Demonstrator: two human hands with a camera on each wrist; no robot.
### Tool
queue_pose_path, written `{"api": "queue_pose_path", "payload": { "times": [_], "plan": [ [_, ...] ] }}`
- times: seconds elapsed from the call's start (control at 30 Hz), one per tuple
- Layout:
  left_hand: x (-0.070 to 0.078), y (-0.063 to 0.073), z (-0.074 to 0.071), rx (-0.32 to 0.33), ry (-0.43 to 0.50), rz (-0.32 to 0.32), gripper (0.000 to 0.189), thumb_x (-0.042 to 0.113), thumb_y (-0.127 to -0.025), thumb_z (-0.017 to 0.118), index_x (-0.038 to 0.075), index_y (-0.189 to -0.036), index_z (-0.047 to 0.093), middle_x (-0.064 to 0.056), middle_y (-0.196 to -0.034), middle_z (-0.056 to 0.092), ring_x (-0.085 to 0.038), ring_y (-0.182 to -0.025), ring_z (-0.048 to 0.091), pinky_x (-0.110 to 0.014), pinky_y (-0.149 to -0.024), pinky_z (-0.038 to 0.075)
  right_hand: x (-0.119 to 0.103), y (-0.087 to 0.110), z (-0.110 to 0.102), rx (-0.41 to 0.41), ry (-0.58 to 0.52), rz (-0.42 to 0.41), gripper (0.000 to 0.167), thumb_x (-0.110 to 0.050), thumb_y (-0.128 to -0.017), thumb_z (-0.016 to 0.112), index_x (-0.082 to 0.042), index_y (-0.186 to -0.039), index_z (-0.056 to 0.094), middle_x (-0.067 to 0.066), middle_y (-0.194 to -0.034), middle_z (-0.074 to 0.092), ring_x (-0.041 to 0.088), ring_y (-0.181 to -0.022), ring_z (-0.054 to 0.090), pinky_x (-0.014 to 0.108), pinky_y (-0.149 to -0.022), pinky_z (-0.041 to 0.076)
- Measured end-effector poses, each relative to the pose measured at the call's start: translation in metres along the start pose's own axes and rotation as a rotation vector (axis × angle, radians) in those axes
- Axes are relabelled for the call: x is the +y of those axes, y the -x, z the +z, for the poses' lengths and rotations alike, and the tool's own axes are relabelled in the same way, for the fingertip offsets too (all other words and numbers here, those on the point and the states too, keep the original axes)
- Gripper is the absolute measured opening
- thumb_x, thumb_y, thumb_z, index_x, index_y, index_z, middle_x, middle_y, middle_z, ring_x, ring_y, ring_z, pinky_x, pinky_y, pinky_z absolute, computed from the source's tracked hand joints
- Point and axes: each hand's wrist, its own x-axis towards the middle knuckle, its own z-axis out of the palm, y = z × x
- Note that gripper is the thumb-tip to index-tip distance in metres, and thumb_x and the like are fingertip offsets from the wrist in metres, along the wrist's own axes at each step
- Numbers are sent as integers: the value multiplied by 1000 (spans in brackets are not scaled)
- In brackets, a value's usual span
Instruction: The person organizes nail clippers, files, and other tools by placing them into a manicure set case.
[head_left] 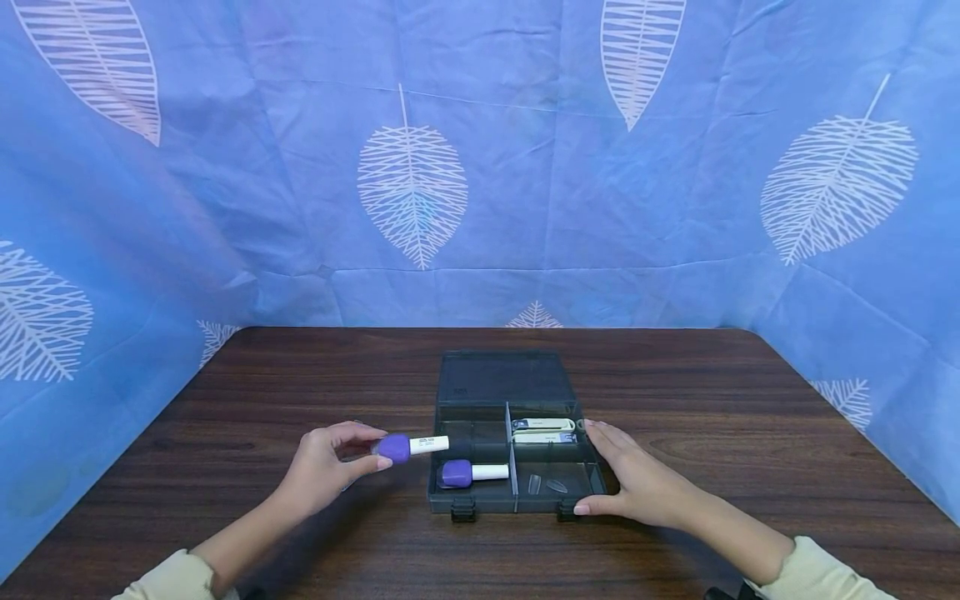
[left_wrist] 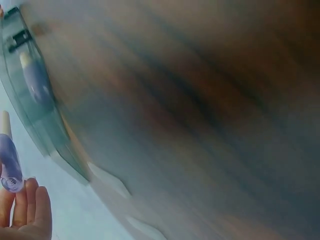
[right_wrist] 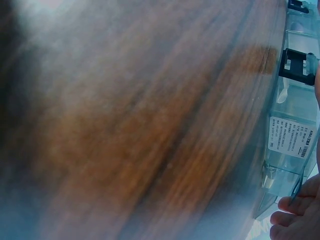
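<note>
My left hand (head_left: 330, 462) pinches a purple nail polish bottle (head_left: 393, 448) with a white cap between thumb and fingers. The cap points right, and its tip overlaps the left edge of a smoky see-through divided box (head_left: 486, 505). A second purple nail polish bottle (head_left: 457, 473) lies in the front left compartment. Two pale nail clippers (head_left: 543, 431) lie in the back right compartment, and two small clear nail tips (head_left: 557, 485) in the front right one. With fingers stretched along the box's right side, my right hand (head_left: 637, 483) touches it, thumb at the front right corner.
The box's lid (head_left: 504, 377) lies swung back behind it on the dark wood table (head_left: 337, 367). Two black latches (head_left: 462, 510) hang at the front wall. A printed label (right_wrist: 291, 137) shows on the box in the right wrist view. Blue leaf-patterned cloth (head_left: 495, 200) surrounds the table.
</note>
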Motion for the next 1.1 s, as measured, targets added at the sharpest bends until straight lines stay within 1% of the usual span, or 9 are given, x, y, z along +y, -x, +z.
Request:
{"api": "queue_pose_path", "payload": {
  "times": [0.07, 0.27, 0.4, 0.57, 0.63, 0.77, 0.87, 1.0, 1.1],
  "plan": [
    [5, 1, 4, -10, 21, -11, 25, 10, -72, 77, 5, -97, 72, -9, -96, 70, -17, -86, 67, -25, -76, 55, 0, 0, 0, 1, -2, 0, 107, -66, -73, 62, 4, -145, 23, 29, -146, 26, 47, -133, 28, 62, -97, 36],
    [16, 4, 15, -31, 38, -2, 25, 11, -72, 78, 7, -96, 72, -7, -96, 71, -15, -88, 67, -24, -78, 55, -1, 0, 0, 6, 4, 3, 107, -67, -73, 61, 3, -145, 23, 30, -146, 28, 47, -132, 29, 62, -97, 36],
    [19, 4, 21, -45, 52, 33, 27, 14, -73, 78, 5, -97, 72, -9, -97, 70, -21, -89, 68, -27, -77, 55, -1, 0, -1, 6, 8, 2, 107, -66, -73, 61, 4, -145, 23, 30, -146, 28, 47, -133, 29, 62, -97, 35],
    [23, 0, 29, -62, 72, 69, 28, 13, -73, 77, 4, -98, 71, -9, -98, 70, -23, -92, 67, -27, -78, 55, -1, 0, -1, 5, 7, 0, 107, -66, -73, 62, 4, -144, 24, 30, -146, 28, 47, -133, 28, 62, -97, 35],
    [24, -2, 33, -64, 55, 86, 27, 13, -73, 78, 5, -98, 72, -8, -97, 70, -22, -92, 67, -26, -78, 55, 0, 0, -1, 6, 8, -2, 107, -66, -73, 62, 4, -144, 24, 30, -146, 28, 47, -133, 29, 62, -97, 35],
    [26, -4, 42, -69, -6, 164, 27, 18, -72, 78, 6, -96, 73, -4, -95, 70, -20, -91, 67, -25, -77, 55, 0, 0, -1, 5, 10, 3, 108, -67, -73, 61, 4, -145, 23, 29, -146, 28, 47, -133, 29, 62, -97, 35],
    [28, -4, 48, -87, -36, 195, 27, 19, -73, 78, 6, -97, 73, -3, -94, 70, -17, -89, 67, -22, -76, 55, 0, 0, 0, 3, 8, 4, 107, -67, -73, 61, 3, -145, 23, 29, -146, 27, 47, -133, 28, 63, -98, 34],
    [29, -4, 54, -111, -75, 230, 28, 19, -74, 78, 5, -97, 72, -3, -94, 70, -16, -88, 66, -24, -74, 55, -1, 0, 0, 1, 2, 3, 107, -66, -73, 62, 3, -145, 23, 30, -146, 27, 47, -133, 28, 63, -98, 34],
    [28, -4, 57, -118, -126, 280, 28, 20, -73, 77, 6, -98, 72, -2, -95, 70, -15, -87, 66, -26, -74, 55, -1, 0, -1, 1, 4, 9, 107, -67, -73, 61, 2, -145, 23, 29, -146, 27, 47, -133, 28, 63, -97, 34]
  ]
}}
